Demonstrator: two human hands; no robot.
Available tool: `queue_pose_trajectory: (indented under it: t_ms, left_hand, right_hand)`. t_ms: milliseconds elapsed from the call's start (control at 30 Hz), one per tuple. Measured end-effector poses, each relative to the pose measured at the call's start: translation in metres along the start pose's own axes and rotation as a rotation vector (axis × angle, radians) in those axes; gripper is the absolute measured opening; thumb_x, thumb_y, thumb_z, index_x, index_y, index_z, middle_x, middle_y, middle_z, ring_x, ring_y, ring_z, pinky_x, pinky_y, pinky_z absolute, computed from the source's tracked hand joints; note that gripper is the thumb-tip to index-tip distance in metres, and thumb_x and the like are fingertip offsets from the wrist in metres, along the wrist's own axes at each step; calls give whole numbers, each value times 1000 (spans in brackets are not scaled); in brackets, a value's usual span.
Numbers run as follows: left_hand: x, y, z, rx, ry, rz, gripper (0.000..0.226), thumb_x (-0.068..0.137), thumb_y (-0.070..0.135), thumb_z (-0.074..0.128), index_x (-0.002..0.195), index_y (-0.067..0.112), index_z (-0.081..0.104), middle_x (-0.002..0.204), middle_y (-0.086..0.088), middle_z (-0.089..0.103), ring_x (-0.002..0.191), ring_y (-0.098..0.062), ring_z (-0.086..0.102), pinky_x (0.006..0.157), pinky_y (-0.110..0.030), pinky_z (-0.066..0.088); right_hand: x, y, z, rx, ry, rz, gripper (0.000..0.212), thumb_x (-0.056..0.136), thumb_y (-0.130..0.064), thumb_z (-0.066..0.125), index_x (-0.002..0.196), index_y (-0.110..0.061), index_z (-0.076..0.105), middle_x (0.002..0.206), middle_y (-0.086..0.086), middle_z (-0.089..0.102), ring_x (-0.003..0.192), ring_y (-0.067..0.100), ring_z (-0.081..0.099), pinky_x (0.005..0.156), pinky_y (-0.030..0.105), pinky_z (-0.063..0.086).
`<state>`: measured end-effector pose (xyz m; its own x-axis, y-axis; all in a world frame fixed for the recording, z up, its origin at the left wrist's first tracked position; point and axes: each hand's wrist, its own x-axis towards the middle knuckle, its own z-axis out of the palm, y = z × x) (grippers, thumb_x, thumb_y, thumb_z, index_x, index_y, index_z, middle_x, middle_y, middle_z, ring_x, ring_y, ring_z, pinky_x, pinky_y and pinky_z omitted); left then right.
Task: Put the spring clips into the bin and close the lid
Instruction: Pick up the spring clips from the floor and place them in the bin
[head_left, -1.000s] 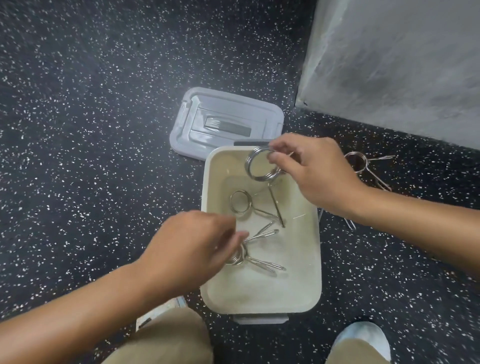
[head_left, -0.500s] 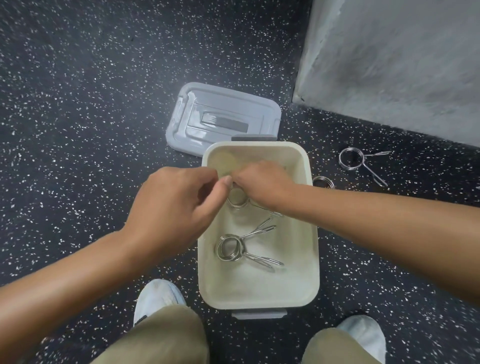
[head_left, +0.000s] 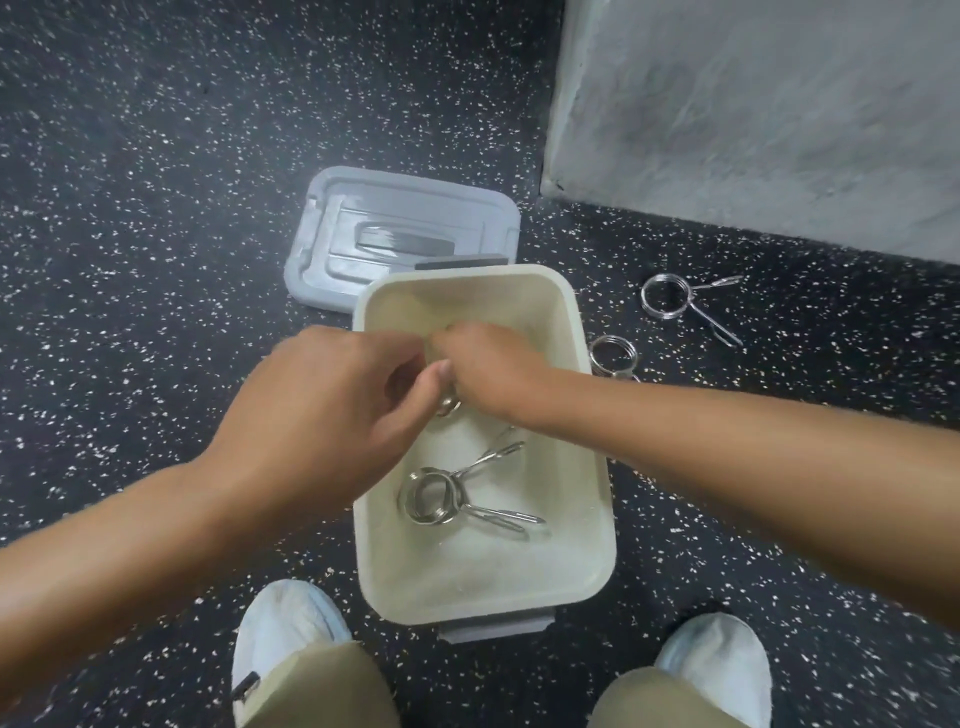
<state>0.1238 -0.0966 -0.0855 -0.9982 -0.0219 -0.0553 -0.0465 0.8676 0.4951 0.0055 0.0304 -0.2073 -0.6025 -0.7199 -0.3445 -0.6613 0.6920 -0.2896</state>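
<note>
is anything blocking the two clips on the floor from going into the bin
Nothing visible does. The bin is open, its lid lying on the floor behind it. The far clip lies clear; the near clip sits against the bin's right wall, partly hidden by the right forearm.

Single head-worn view, wide-angle, looking forward and steeply down at the speckled floor (head_left: 156, 260) from above. Close range: forearms entering from the lower left and lower right corners, meeting near frame centre over the open bin (head_left: 597, 467). Straight below, at the bottom edge, two shoes (head_left: 280, 618) and trouser knees, so nearly vertical there. Farther ahead, toward the top, the lid (head_left: 363, 223) lying on the floor just beyond the bin's far rim, and at upper right the base of a grey wall (head_left: 753, 104) meeting the floor. Slight bending of straight lines toward the edges. No second view, so nothing shared.
</note>
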Motion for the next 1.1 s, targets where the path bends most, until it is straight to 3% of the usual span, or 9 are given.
queue_pose_trajectory:
  t_ms: [167, 267, 333, 433, 533, 667, 833, 933, 1100]
  left_hand:
    - [19, 31, 7, -4, -21, 149, 43, 97, 48, 47, 64, 21, 54, 53, 4, 57, 50, -15, 54, 48, -36, 44]
    - [30, 55, 12, 38, -114, 258, 44, 98, 49, 46, 64, 20, 51, 54, 3, 55, 51, -15, 52, 50, -37, 45]
    - [38, 75, 12, 94, -169, 354, 38, 97, 49, 44, 70, 23, 50, 63, 5, 60, 58, -17, 55, 54, -38, 49]
    - [60, 98, 16, 208, -299, 419, 27, 98, 51, 45, 91, 29, 59, 91, 10, 65, 78, -13, 58, 57, -23, 43]
    - [88, 109, 32, 268, -445, 446, 29, 100, 48, 47, 111, 26, 64, 106, 4, 63, 85, -15, 57, 73, -30, 49]
    - [125, 117, 74, 388, -587, 469, 38, 101, 42, 46, 123, 18, 64, 112, -3, 61, 97, -22, 62, 86, -41, 55]
    - [155, 119, 138, 549, -766, 454, 46, 102, 36, 45, 145, 18, 49, 136, -8, 52, 116, -29, 59, 95, -47, 54]
    - [167, 116, 169, 652, -797, 465, 50, 101, 29, 51, 149, 16, 42, 142, -12, 47, 120, -33, 57, 96, -48, 54]
    - [171, 122, 197, 836, -780, 505, 67, 96, 9, 60, 155, 24, 31, 149, -16, 33, 128, -35, 47, 93, -45, 56]
  right_hand:
    - [-54, 28, -43, 657, 344, 21, 22, 95, -4, 59, 106, -16, 73, 89, -3, 75, 82, 11, 70, 76, 22, 54]
    - [-101, 69, -62, 763, 583, 205, 23, 96, -2, 59, 97, -22, 71, 86, -5, 76, 78, 14, 73, 75, 34, 61]
    - [-126, 102, -59, 717, 626, 364, 23, 97, -3, 59, 95, -22, 71, 87, -6, 76, 79, 14, 73, 78, 39, 61]
    - [-150, 145, -48, 674, 597, 565, 24, 98, -3, 58, 94, -22, 72, 89, -8, 76, 81, 13, 73, 82, 40, 60]
    - [-152, 172, -36, 627, 557, 636, 22, 99, -4, 57, 97, -20, 73, 91, -9, 75, 86, 16, 72, 81, 40, 59]
    - [-134, 202, -23, 402, 463, 577, 22, 97, -9, 59, 114, -19, 71, 114, 2, 71, 104, 21, 66, 94, 38, 54]
    - [-112, 227, -16, 0, 202, 450, 43, 97, -20, 62, 139, -23, 56, 154, 9, 40, 140, 31, 37, 107, 47, 44]
    - [-103, 234, -14, -150, 103, 407, 45, 95, -21, 64, 139, -25, 55, 160, 9, 32, 142, 34, 33, 107, 49, 45]
    - [-90, 237, -6, -273, 112, 416, 49, 90, -18, 71, 136, -19, 54, 154, 11, 38, 140, 33, 35, 104, 48, 41]
